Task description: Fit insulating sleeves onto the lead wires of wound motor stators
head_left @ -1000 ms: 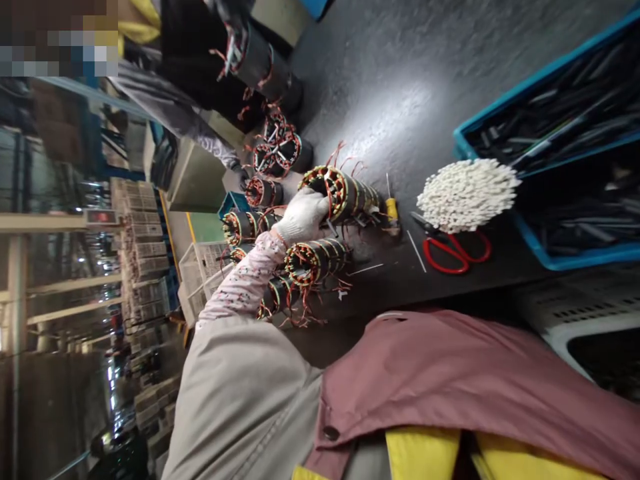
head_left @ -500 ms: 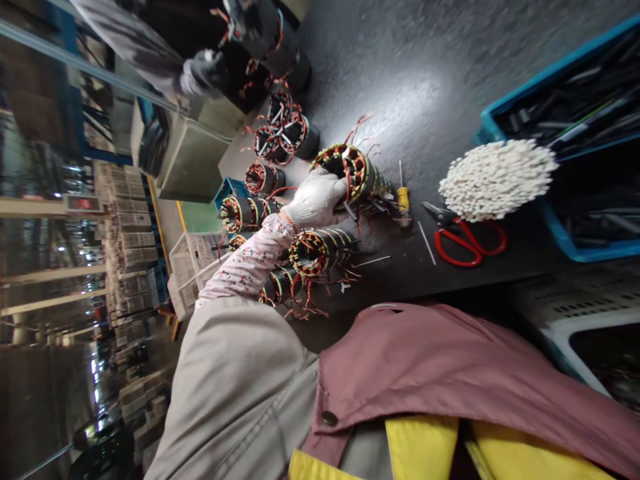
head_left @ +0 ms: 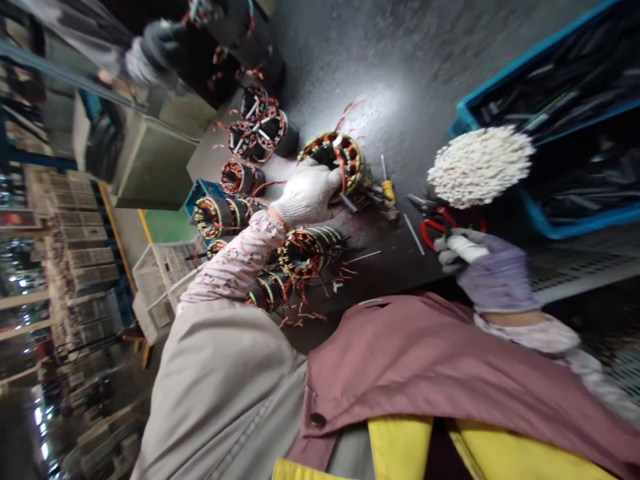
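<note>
My left hand (head_left: pixel 305 197), in a white knit glove, grips a copper-wound motor stator (head_left: pixel 333 160) with red leads, standing on the dark workbench (head_left: pixel 395 267). My right hand (head_left: pixel 487 267), in a purple glove, is shut on a white rod-like piece (head_left: pixel 467 248) just above red-handled scissors (head_left: pixel 435 227), partly covering them. A bundle of white pieces (head_left: pixel 480 167) lies close to that hand. A yellow-handled screwdriver (head_left: pixel 387 192) lies beside the held stator. Another wound stator (head_left: pixel 310 253) lies below my left wrist.
Several more stators (head_left: pixel 223 217) stand along the bench, and a blue crate of dark parts (head_left: pixel 545 87) sits at its far side. A co-worker's gloved hand (head_left: pixel 155 53) works at the top left. White baskets (head_left: pixel 160 280) stand on the floor beyond.
My right hand has come into view, holding a white piece taken near the bundle. The stator under my left hand has turned slightly. The co-worker's hand has moved.
</note>
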`<state>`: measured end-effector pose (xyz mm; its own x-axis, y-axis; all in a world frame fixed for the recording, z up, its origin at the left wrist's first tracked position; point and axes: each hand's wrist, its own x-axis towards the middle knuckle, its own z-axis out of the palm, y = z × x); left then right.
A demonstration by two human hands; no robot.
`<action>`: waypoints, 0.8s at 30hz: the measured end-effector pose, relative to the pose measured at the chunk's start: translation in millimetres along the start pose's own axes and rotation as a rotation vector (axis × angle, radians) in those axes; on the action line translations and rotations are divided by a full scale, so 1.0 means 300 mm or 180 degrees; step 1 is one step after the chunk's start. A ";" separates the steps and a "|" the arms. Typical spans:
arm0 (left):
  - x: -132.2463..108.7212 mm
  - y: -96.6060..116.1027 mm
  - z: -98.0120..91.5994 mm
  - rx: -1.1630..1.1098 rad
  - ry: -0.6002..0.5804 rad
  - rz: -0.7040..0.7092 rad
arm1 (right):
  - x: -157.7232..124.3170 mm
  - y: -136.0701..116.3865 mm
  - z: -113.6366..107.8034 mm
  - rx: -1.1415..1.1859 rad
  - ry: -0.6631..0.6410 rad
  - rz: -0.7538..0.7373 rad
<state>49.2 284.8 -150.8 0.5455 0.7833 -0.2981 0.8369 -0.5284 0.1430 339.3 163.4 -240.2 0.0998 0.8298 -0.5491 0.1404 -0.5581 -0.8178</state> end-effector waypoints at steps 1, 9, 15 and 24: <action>0.001 0.002 -0.001 0.0006 -0.0037 -0.0004 | 0.009 -0.001 0.046 0.0036 -0.0020 0.0100; 0.005 0.012 -0.014 0.0177 -0.0182 -0.0011 | 0.063 -0.077 0.266 -0.1014 0.0446 -0.0472; 0.009 0.006 -0.005 0.0014 -0.0123 0.0039 | 0.092 -0.056 0.267 -0.1491 0.0558 -0.0839; 0.000 0.005 0.001 0.0332 0.0019 0.0118 | 0.114 -0.007 0.295 -0.1160 0.0951 -0.1369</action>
<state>50.5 283.9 -150.7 0.5766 0.7643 -0.2887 0.8069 -0.5881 0.0546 255.3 193.2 -272.6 0.2231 0.9723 -0.0700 0.5499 -0.1848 -0.8145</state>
